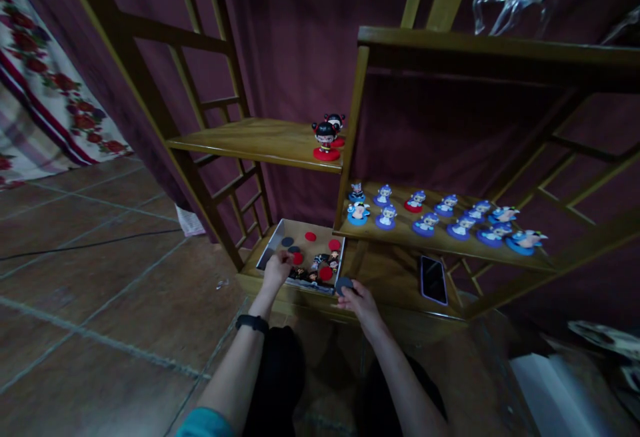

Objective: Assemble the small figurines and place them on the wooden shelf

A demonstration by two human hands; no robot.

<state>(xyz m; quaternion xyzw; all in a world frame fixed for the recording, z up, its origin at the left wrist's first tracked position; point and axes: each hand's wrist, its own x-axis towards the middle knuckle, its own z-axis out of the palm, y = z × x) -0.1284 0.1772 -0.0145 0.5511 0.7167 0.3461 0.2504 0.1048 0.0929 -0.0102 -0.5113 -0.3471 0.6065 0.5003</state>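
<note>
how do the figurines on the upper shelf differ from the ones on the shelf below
The black-haired figurines on red round bases number only two, at the right end of the upper wooden shelf. The pale figurines on blue round bases are many, spread in rows along the lower wooden shelf, and look smaller; one there has a red base. Both kinds stand upright on round bases.
</note>
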